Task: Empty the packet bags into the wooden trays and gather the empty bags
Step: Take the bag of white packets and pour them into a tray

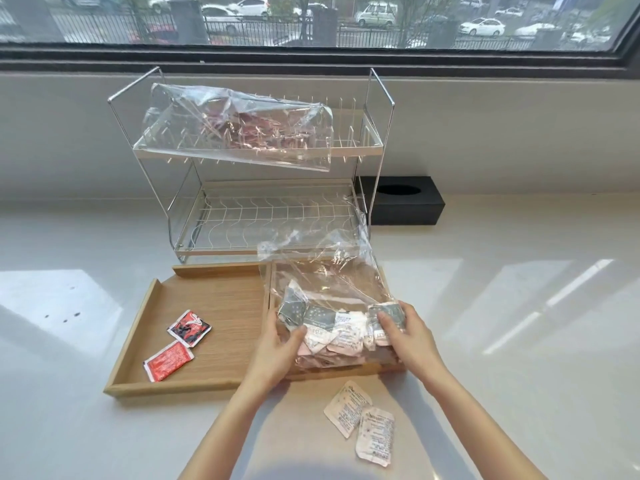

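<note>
Nearby, 2 loose packets (360, 421) flank both hands (343, 341).

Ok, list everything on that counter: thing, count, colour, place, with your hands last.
wooden trays: two, light wood, side by side at centre.
red packets: two, red, in the left tray.
clear bag of white packets: one, over the right tray, held.
loose white packets: two, white, on the counter in front of the trays.
wire rack: one, white, two tiers, behind the trays.
clear bag of red packets: one, on the rack's top tier.
black box: one, right of the rack.
left hand, right hand: both gripping the held bag.
</note>
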